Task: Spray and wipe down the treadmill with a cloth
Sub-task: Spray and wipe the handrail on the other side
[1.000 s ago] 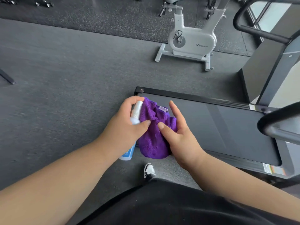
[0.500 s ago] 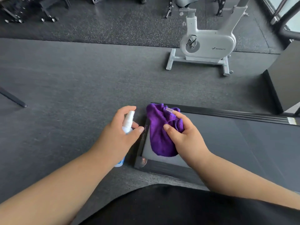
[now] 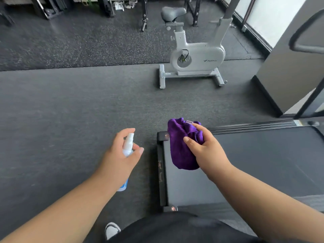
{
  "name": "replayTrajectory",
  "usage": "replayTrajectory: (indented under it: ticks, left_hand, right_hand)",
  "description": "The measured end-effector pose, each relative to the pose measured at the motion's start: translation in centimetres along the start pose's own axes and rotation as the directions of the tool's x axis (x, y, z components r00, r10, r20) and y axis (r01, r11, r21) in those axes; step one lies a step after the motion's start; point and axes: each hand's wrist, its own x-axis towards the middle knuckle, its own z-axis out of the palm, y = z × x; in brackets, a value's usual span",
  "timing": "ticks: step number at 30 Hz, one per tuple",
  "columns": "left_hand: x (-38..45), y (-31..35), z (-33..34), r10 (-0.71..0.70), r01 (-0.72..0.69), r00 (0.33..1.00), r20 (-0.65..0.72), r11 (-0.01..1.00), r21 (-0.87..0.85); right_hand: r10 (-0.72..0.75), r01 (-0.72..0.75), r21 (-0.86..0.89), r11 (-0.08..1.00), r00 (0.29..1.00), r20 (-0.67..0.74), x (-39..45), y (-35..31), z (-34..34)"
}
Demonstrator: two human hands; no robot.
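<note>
A black treadmill point(image 3: 259, 165) lies low on the floor at the right, its rear end near me. My right hand point(image 3: 208, 151) grips a bunched purple cloth point(image 3: 178, 148) over the rear left corner of the belt. My left hand point(image 3: 121, 155) holds a small white and blue spray bottle point(image 3: 128, 146) upright over the floor, left of the treadmill, with the index finger curled over the nozzle. The bottle's lower end shows below my wrist.
A white exercise bike point(image 3: 194, 58) stands on the floor beyond the treadmill. Black rack legs point(image 3: 143, 13) line the back. A grey pillar point(image 3: 289, 55) and a treadmill handrail point(image 3: 303, 46) rise at the right. My white shoe point(image 3: 112, 229) is at the bottom.
My hands have drawn apart: the left took the bottle leftward off the cloth, the right closed round the cloth. The view swung up and left, so the treadmill's rear end sits nearer me.
</note>
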Motion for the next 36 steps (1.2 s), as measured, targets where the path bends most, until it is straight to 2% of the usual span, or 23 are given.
replayTrajectory:
  ticks: [3,8,13,20,27,36]
  left_hand:
    - [5.9,-2.0,-5.6,0.068,-0.07,0.99,0.122,0.998,0.009]
    - [13.7,-2.1,-13.4,0.17,-0.19,0.957,0.235,0.98,0.064]
    - [20.1,-1.5,-16.5,0.275,-0.294,0.92,0.279,0.955,0.028]
    - [30.3,0.1,-15.0,0.354,-0.412,0.846,0.399,0.909,0.066]
    - [46.3,4.9,-10.3,0.379,-0.452,0.829,0.412,0.888,0.091]
    - [63.1,11.3,-3.2,0.438,-0.519,0.75,0.495,0.854,0.03]
  right_hand:
    - [-0.004,0.008,0.032,0.999,0.99,-0.144,2.4,-3.0,5.7]
    - [-0.017,0.033,0.054,0.998,0.96,-0.28,5.6,-9.3,12.3]
    - [-0.053,0.06,0.006,0.998,0.93,-0.364,9.1,-13.1,15.6]
    - [-0.009,0.027,0.028,0.999,0.868,-0.496,16.6,-13.3,15.2]
    - [0.034,0.009,0.083,0.996,0.867,-0.498,31.7,-13.7,11.5]
    - [0.084,-0.069,0.048,0.996,0.83,-0.551,45.9,-16.3,4.3]
